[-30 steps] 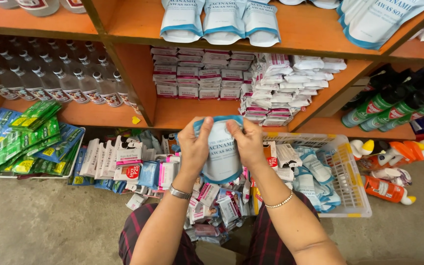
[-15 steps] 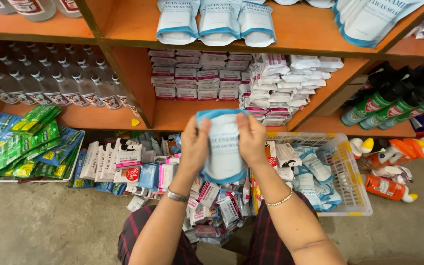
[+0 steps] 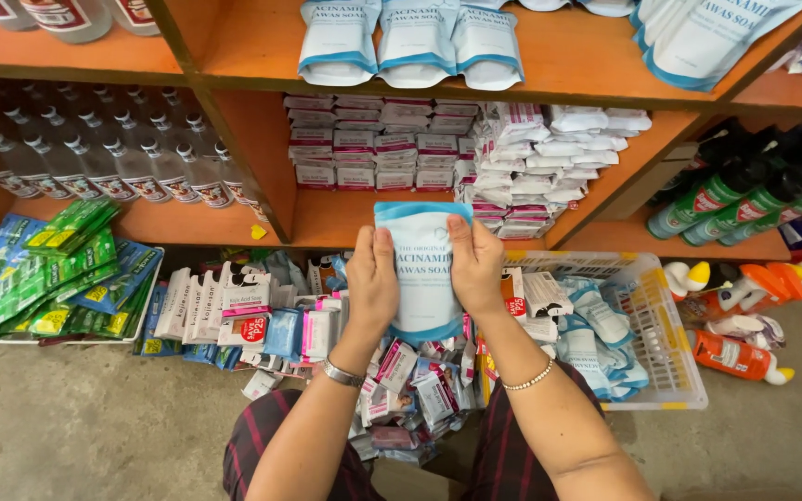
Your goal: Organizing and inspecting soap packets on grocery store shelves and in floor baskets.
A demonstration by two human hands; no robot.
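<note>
A white pouch with blue edges [image 3: 424,269] is upright between both my hands, in front of the orange shelf [image 3: 355,219]. My left hand [image 3: 370,286] grips its left side and my right hand [image 3: 475,266] grips its right side, thumbs on the front. Three matching pouches [image 3: 415,39] stand on the upper shelf above. More of the same pouches lie in a white plastic basket [image 3: 661,334] just right of my right arm. Small pink and white sachets [image 3: 420,390] are heaped on my lap below the pouch.
Stacked small boxes [image 3: 373,148] and white packets [image 3: 549,158] fill the middle shelf. Clear bottles [image 3: 104,158] line the left shelf, green spray bottles [image 3: 744,199] the right. Green and blue packets [image 3: 58,274] sit in a tray at left; orange bottles [image 3: 744,353] lie on the concrete floor.
Both hands have lifted the pouch slightly toward the shelf and turned it more upright; the view has shifted a little with the head.
</note>
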